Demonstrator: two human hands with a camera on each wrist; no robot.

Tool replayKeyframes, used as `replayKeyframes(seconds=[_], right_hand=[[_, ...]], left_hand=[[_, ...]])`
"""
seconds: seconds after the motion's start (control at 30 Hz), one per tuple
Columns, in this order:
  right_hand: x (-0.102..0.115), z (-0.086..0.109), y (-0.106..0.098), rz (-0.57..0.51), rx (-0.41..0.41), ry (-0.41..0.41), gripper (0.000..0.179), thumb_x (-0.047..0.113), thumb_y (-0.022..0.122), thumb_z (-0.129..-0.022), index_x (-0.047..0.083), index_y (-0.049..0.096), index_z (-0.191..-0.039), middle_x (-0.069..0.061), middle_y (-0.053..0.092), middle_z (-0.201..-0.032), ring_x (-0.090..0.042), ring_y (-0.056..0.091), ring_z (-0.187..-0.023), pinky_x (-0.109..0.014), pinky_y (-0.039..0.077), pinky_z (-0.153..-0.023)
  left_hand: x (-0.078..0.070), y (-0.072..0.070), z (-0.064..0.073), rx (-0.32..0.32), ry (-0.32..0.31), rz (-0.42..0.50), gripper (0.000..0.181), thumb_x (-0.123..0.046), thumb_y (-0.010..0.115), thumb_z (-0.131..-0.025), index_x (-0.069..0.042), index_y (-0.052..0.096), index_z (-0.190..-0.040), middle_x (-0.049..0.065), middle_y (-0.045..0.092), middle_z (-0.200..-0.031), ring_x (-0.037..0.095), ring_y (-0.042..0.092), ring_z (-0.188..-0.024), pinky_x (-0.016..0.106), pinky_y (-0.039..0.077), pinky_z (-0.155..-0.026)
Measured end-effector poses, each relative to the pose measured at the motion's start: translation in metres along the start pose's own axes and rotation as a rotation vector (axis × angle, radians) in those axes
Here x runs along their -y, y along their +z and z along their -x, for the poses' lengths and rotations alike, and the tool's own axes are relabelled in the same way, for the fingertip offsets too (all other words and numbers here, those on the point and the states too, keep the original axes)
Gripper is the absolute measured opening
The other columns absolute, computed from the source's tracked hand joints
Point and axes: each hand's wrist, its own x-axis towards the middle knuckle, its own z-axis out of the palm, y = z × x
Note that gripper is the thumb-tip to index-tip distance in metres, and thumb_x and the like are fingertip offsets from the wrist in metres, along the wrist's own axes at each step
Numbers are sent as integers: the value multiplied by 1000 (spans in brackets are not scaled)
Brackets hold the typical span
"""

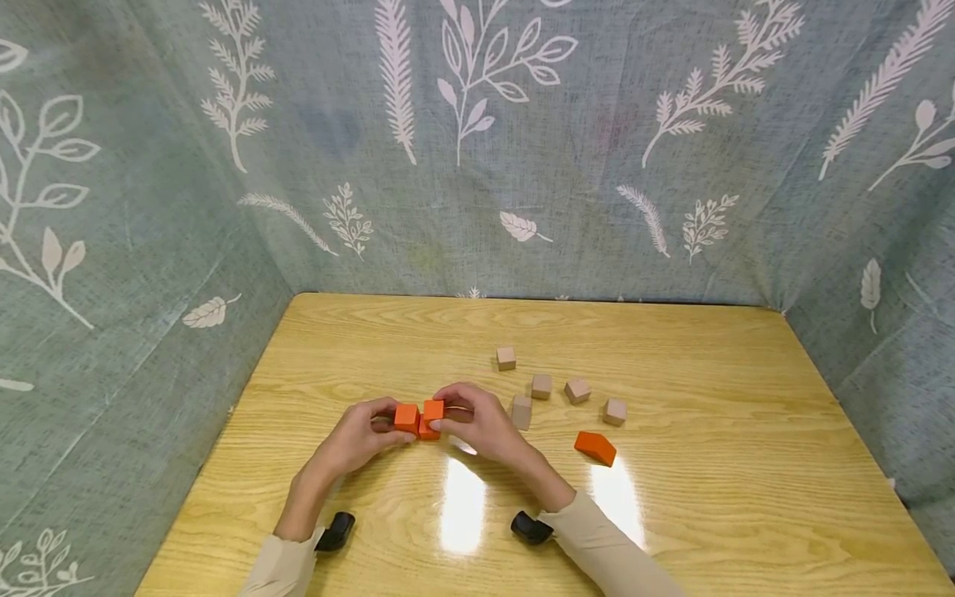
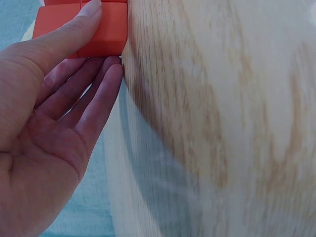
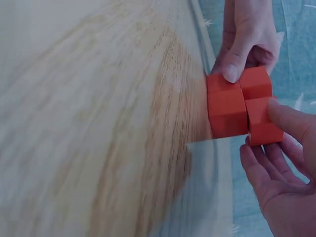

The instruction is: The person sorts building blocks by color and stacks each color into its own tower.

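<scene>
Small orange blocks stand together in the middle of the table, two high and two wide. My left hand (image 1: 361,434) grips the left stack (image 1: 406,417), its thumb across the near side and its fingers behind, as the left wrist view shows. On the right, my right hand (image 1: 481,421) pinches the upper block (image 1: 433,410) between thumb and fingers. This block sits right over the lower right block (image 1: 429,431), slightly out of line with its neighbours in the right wrist view. The lower right block (image 3: 228,116) rests on the wooden table.
Several plain wooden blocks (image 1: 541,385) lie scattered beyond and right of my right hand. An orange piece with a slanted side (image 1: 595,448) lies farther right on the wooden table (image 1: 716,497). Leaf-patterned curtains (image 1: 418,224) hang around the table's back and sides.
</scene>
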Motion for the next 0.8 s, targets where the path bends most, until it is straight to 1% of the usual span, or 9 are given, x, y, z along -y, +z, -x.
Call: replayKeyframes(seconds=[0.17, 0.27, 0.4, 0.5, 0.53, 0.63, 0.8], right_hand=[[1, -2, 5, 26, 6, 16, 34, -2, 75, -92, 0, 64, -124, -15, 65, -124, -30, 67, -118, -31, 55, -97], [1, -2, 6, 55, 22, -5, 35, -3, 76, -91, 0, 64, -124, -15, 65, -123, -30, 67, -116, -32, 55, -97], [-1, -3, 7, 188, 59, -68, 36, -4, 77, -90, 2, 63, -123, -13, 68, -121, -26, 68, -114, -33, 55, -98], [-2, -2, 8, 322, 79, -101, 37, 0, 78, -90, 4, 64, -124, -10, 69, -121, -19, 69, -112, -30, 56, -96], [-1, -2, 8, 352, 81, -102, 37, 1, 79, -90, 5, 64, -124, -10, 70, -121, -18, 69, -111, -28, 56, -96], [1, -2, 10, 410, 81, -90, 37, 4, 79, -91, 5, 64, -125, -10, 70, -120, -15, 69, -110, -25, 56, -94], [3, -3, 12, 458, 71, -78, 36, 4, 79, -91, 4, 65, -124, -10, 71, -119, -14, 69, -109, -23, 55, -92]], left_hand=[[-2, 0, -1, -5, -12, -14, 27, 0, 79, -89, -2, 68, -114, 14, 68, -111, 25, 73, -97, 29, 61, -82], [-3, 0, -1, -6, -16, -17, 28, 0, 79, -89, -2, 69, -114, 13, 68, -111, 25, 73, -97, 29, 60, -82], [-3, 0, -1, -4, -7, -13, 27, -1, 79, -89, -1, 68, -114, 15, 68, -112, 27, 73, -97, 29, 61, -83], [-3, 0, -1, 0, 9, -12, 26, -1, 78, -90, 1, 68, -114, 17, 68, -112, 28, 73, -98, 30, 61, -83], [-2, 0, -1, 2, 12, -14, 26, -1, 78, -90, 2, 68, -114, 17, 67, -113, 29, 73, -98, 30, 61, -82], [-2, 0, -1, 0, 9, -12, 26, -1, 78, -90, 1, 68, -114, 17, 68, -113, 28, 73, -98, 29, 61, -82], [-2, 0, -1, -2, 7, -19, 26, -1, 78, -90, 0, 68, -114, 16, 68, -113, 28, 73, -98, 29, 60, -83]])
